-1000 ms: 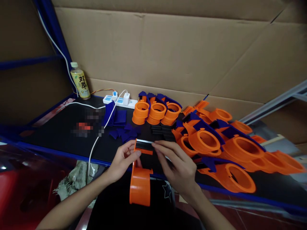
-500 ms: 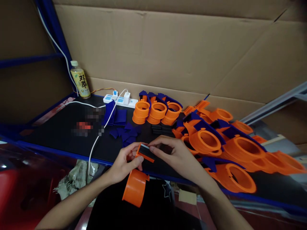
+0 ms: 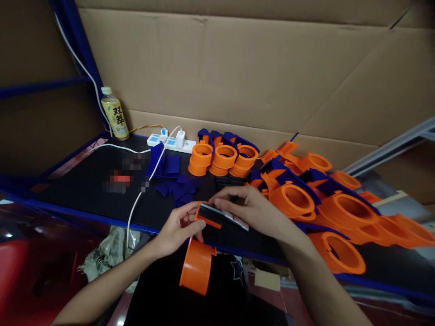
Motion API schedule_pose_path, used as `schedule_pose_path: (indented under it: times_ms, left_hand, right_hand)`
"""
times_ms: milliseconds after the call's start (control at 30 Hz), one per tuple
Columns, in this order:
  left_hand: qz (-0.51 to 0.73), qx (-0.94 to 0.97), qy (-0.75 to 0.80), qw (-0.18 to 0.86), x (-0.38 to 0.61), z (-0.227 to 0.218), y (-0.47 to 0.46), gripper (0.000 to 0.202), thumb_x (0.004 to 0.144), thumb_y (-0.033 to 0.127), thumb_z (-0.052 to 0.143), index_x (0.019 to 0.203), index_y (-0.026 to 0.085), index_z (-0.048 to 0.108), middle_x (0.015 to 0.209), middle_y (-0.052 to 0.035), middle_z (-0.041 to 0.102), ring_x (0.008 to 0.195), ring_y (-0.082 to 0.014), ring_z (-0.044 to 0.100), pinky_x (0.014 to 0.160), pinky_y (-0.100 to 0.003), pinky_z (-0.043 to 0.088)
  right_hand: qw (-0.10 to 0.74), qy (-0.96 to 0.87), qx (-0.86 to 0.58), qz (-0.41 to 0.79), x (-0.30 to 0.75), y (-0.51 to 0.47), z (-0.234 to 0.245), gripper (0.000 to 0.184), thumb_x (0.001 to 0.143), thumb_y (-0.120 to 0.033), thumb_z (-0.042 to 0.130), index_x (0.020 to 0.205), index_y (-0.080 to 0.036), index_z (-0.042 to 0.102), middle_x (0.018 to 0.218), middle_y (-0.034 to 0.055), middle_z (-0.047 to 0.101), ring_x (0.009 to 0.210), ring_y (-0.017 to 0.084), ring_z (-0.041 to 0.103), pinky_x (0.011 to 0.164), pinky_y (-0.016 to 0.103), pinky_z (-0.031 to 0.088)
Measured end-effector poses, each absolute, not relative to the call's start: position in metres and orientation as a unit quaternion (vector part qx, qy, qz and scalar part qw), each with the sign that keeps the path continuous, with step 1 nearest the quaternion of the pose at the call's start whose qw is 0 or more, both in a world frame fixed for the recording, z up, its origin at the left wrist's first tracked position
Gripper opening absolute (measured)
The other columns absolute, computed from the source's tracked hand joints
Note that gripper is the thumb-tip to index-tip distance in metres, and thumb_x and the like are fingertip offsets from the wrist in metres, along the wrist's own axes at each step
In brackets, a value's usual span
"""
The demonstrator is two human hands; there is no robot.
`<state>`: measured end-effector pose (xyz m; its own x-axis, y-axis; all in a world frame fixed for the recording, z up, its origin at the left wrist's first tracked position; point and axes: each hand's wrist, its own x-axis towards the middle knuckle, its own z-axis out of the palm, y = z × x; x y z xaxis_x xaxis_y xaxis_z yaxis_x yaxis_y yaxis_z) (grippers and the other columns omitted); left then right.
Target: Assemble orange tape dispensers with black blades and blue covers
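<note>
My left hand [image 3: 176, 228] is closed round an orange tape dispenser [image 3: 198, 265], gripping it near its top while the round drum hangs below the table edge. My right hand [image 3: 251, 208] pinches a thin serrated metal blade strip [image 3: 234, 220] that lies against the dispenser's black cutter head [image 3: 210, 213]. Both hands meet just above the front edge of the black table [image 3: 84, 190].
Several orange dispenser bodies with dark blue parts [image 3: 322, 208] are heaped at the right. Three orange rings [image 3: 222, 159] stand at the back centre beside loose blue pieces [image 3: 176, 188], black strips [image 3: 226, 181], a power strip [image 3: 170, 142] with a white cable, and a bottle [image 3: 115, 114]. Cardboard walls the back.
The dispenser has tilted and dropped a little in my left hand. My right hand moved from the cutter head's top to its right side, and a metal blade strip now shows there.
</note>
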<state>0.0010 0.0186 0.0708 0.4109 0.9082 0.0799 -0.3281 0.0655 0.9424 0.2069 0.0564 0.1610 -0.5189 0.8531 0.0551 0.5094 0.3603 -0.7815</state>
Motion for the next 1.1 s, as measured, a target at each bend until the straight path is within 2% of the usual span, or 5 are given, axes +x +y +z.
schedule_pose_path:
  times_ms: [200,333,467,767,1100]
  left_hand:
    - [0.488,0.421,0.276,0.713,-0.003,0.065,0.024,0.051,0.091,0.037,0.059,0.134,0.01,0.058,0.056,0.0,0.062,0.049,-0.0133,0.055,0.055,-0.024,0.043]
    - [0.481,0.391,0.261,0.739,-0.006,0.067,0.027,0.053,0.091,0.038,0.054,0.136,0.009,0.055,0.055,-0.0002,0.061,0.047,-0.0148,0.054,0.053,-0.025,0.045]
    - [0.49,0.388,0.261,0.736,-0.005,0.068,0.029,0.046,0.091,0.04,0.053,0.126,0.01,0.059,0.054,0.0001,0.06,0.046,-0.015,0.052,0.052,-0.025,0.043]
    - [0.496,0.388,0.272,0.728,-0.003,0.068,0.029,0.029,0.091,0.038,0.056,0.106,0.014,0.061,0.053,0.0004,0.06,0.046,-0.0134,0.052,0.054,-0.024,0.042]
    - [0.509,0.376,0.282,0.721,-0.003,0.067,0.029,0.04,0.092,0.038,0.054,0.122,0.011,0.059,0.054,0.0004,0.06,0.047,-0.0141,0.053,0.053,-0.024,0.043]
  right_hand:
    - [0.198,-0.889,-0.397,0.113,0.196,0.098,0.13,0.033,0.097,-0.013,0.051,0.121,-0.025,0.07,0.126,0.0042,0.07,0.116,0.018,0.064,0.097,0.034,0.051]
    - [0.118,-0.921,-0.371,0.022,0.188,0.113,0.114,0.041,0.092,-0.003,0.052,0.126,-0.02,0.066,0.127,0.0081,0.068,0.116,0.019,0.061,0.094,0.031,0.049]
    - [0.084,-0.922,-0.377,-0.02,0.19,0.112,0.113,0.025,0.099,-0.015,0.05,0.113,-0.018,0.069,0.11,0.01,0.07,0.104,0.021,0.062,0.084,0.031,0.048]
    - [0.069,-0.923,-0.373,0.069,0.192,0.108,0.124,0.012,0.09,-0.01,0.058,0.09,-0.019,0.066,0.103,0.0074,0.069,0.102,0.02,0.062,0.078,0.028,0.044]
    - [0.128,-0.885,-0.4,0.199,0.207,0.108,0.13,0.032,0.087,-0.02,0.069,0.119,-0.025,0.07,0.108,0.0058,0.069,0.095,0.019,0.065,0.083,0.032,0.049]
